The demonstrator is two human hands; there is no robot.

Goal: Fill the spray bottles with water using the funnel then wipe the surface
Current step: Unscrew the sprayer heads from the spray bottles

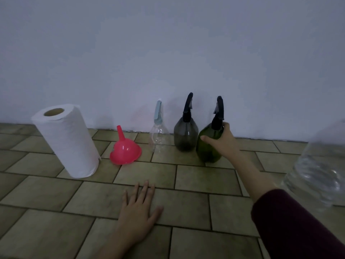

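Three spray bottles stand in a row against the wall: a clear one with a pale blue head (pixel 158 130), a dark grey one (pixel 185 134) and a green one (pixel 208 146), both with black heads. My right hand (pixel 222 142) grips the green bottle's shoulder, thumb across its front, fingers behind its neck. A pink funnel (pixel 125 149) lies mouth down, spout up, left of the clear bottle. A white paper towel roll (pixel 68 141) stands upright at the left. My left hand (pixel 139 212) rests flat on the tiled surface (pixel 196 178), fingers spread.
A large clear plastic water bottle (pixel 319 171) stands at the right edge, blurred and close to the camera. A plain pale wall (pixel 168 53) runs behind the row of things.
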